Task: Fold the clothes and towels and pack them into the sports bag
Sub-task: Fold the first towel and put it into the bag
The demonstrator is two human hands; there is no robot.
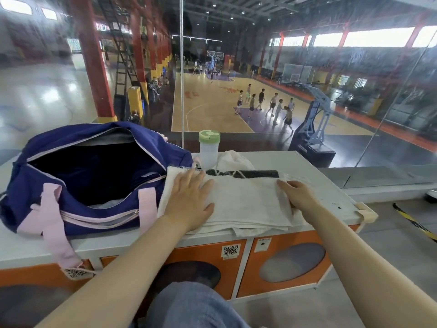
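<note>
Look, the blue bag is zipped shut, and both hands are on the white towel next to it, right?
Not quite. The blue bag is unzipped and gaping open, as the head view shows. The rest holds: the left hand lies flat on the white towel and the right hand rests at its right edge, right beside the bag.

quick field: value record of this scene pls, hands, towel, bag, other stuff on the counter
left hand: left hand flat on the white towel, fingers straight
right hand: right hand on the towel's right edge, fingers partly tucked at the fold
towel: folded, dark band along far edge, lying on the white counter just right of the bag
bag: navy sports bag with pink straps, zip open
bottle: green-lidded bottle upright behind the towel
other cloth: cream cloth bunched beside the bottle
</note>
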